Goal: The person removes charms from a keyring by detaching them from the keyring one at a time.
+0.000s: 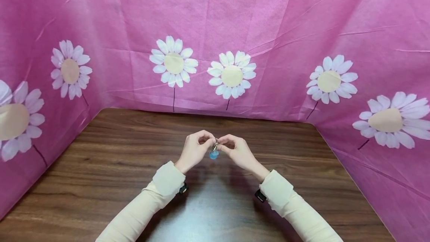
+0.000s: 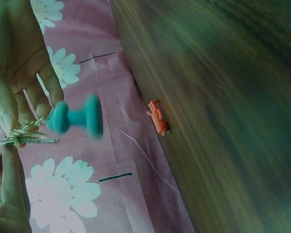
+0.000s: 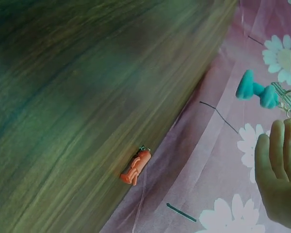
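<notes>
Pink flowered cloth point(image 1: 268, 18) surrounds the table point(image 1: 117, 167). Both hands, left point(image 1: 195, 149) and right point(image 1: 236, 149), pinch a metal ring point(image 2: 24, 133) with a blue charm point(image 1: 214, 154). A slipping pinch could drop it.

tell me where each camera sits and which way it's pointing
Head: worn on the head, looking forward and down at the wooden table and pink flowered cloth; both sleeves, left hand and right hand pinch a key ring with a blue charm.
Left wrist: beside the left hand, looking along the table toward the cloth; fingers show.
Right wrist: beside the right hand, facing likewise; fingers show.
Shared: both wrist views catch the blue charm and an orange charm at the table's far edge.
</notes>
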Motion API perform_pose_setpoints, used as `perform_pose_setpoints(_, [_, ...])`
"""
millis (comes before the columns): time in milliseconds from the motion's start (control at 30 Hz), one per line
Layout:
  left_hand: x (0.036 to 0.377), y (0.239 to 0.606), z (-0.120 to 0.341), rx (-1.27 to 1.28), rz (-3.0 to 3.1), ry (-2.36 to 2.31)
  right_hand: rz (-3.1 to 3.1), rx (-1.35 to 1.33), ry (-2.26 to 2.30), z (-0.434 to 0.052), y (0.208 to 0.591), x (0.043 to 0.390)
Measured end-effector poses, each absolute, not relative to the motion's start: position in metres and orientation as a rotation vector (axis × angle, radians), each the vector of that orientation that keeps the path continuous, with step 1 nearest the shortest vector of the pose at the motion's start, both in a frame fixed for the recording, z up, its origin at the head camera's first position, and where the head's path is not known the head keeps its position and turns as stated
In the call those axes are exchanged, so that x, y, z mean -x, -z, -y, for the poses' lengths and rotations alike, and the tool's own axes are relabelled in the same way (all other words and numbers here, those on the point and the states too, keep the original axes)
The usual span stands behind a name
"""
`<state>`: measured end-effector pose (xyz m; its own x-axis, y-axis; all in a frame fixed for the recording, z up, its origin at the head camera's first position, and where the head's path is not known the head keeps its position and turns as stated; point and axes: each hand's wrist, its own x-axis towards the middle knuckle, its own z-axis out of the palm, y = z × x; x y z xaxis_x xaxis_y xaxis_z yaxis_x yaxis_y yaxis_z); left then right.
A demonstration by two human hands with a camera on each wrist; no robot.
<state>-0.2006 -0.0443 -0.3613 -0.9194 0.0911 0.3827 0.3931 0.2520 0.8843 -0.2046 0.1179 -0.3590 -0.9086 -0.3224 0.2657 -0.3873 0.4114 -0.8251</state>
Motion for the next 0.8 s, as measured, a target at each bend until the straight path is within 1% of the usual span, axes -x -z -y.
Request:
perform_pose_setpoints(133, [0.211,0.376,0.044,0.408,2.249,1.752,2.562,-0.607,-1.554,-0.114,0.346,0.194])
perform_pose_setpoints(200, [0.211,0.377,0.043,0.398,2.236,1.760,2.568,-0.598,-1.568,-0.113,0.346,0.193])
perform_pose_setpoints(500, [0.210,0.376,0.043,0.404,2.167,1.820,2.532,-0.554,-1.731,-0.115,0.374,0.213])
perform_pose_setpoints(700, [0.207,0.374,0.040,0.395,2.168,1.895,2.496,-0.567,-1.873,-0.117,0.375,0.216])
perform_pose_setpoints(800, [0.201,0.363,0.040,0.411,2.164,1.917,2.491,-0.571,-1.921,-0.117,0.374,0.217])
